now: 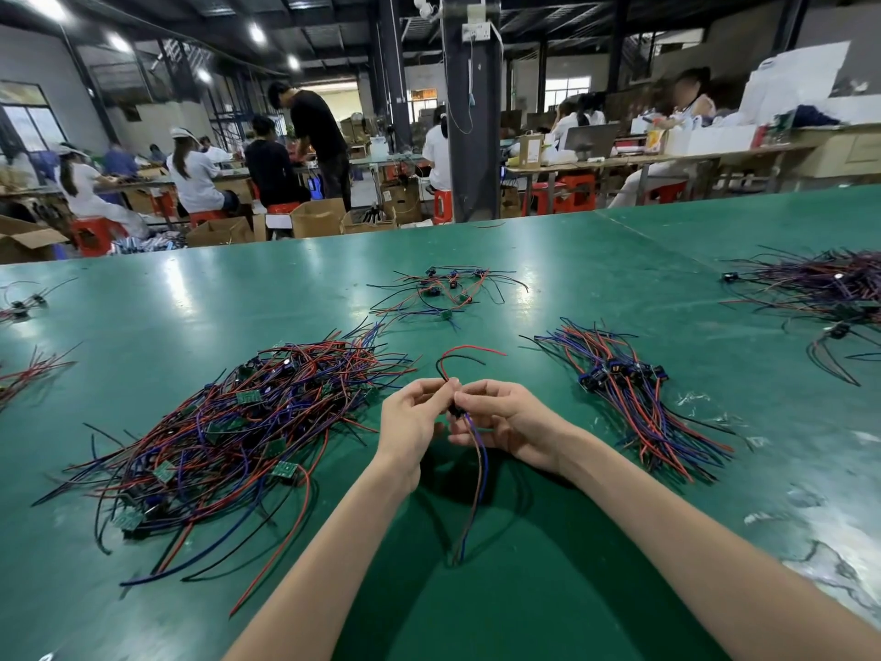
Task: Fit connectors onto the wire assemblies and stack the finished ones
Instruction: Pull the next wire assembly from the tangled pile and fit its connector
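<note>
both hands, left hand (411,422) and right hand (500,417), pinch one red, black, purple wire assembly (469,450).

- Glossy flat table top (524,589): plain green, with whitish scuffed patches at the right.
- Large tangled wire heap (248,431): red, blue, purple and black strands, dotted with small green circuit boards (250,397).
- Thin single wire assembly (479,462): red and black leads above a small black connector (455,411), blue, purple and brown below.
- Tidy wire bundle (639,422): red, blue, purple, black.
- Plastic stools (95,233): red.
</note>
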Available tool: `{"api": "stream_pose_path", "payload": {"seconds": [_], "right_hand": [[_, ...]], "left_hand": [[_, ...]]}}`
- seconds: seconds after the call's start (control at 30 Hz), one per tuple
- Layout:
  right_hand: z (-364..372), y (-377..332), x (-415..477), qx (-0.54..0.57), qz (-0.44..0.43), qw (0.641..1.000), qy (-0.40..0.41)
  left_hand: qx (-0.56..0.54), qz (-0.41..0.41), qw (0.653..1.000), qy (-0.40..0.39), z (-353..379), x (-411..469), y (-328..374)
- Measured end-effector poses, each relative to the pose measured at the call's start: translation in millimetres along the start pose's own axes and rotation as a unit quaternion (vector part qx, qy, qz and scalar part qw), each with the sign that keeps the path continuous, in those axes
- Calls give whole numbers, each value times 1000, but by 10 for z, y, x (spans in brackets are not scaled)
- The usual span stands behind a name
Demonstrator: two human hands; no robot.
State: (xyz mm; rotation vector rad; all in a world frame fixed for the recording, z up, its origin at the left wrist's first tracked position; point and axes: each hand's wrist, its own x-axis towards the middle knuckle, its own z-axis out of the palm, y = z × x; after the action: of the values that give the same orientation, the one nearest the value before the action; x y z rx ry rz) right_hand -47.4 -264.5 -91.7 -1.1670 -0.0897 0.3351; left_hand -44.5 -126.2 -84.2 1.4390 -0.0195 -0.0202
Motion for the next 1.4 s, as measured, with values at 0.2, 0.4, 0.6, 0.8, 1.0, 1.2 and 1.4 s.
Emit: {"api": "stream_pose_path", "payload": {"seconds": [0.2, 0.4, 0.6, 0.8, 1.0, 1.2, 1.4], "right_hand": [[-5, 8, 11, -13, -2, 1000, 8], [17, -7, -4, -14, -5, 1000, 13], [38, -50, -30, -16, 12, 1000, 6], [32, -61, -49, -19, 19, 1000, -15], [45, -41, -31, -50, 13, 998, -31], [50, -43, -47, -47, 8, 998, -28], [70, -59, -48, -32, 21, 999, -25]], "left_hand": [[-15, -8, 1000, 22, -39, 43, 2], [-92, -72, 993, 18, -96, 73, 32], [-195, -212, 956, -47, -134, 120, 52], [-170, -172, 969, -44, -141, 133, 39], [-153, -121, 979, -65, -104, 98, 28], [-149, -104, 981, -60, -90, 76, 51], [-152, -106, 980, -71, -100, 56, 78]]}}
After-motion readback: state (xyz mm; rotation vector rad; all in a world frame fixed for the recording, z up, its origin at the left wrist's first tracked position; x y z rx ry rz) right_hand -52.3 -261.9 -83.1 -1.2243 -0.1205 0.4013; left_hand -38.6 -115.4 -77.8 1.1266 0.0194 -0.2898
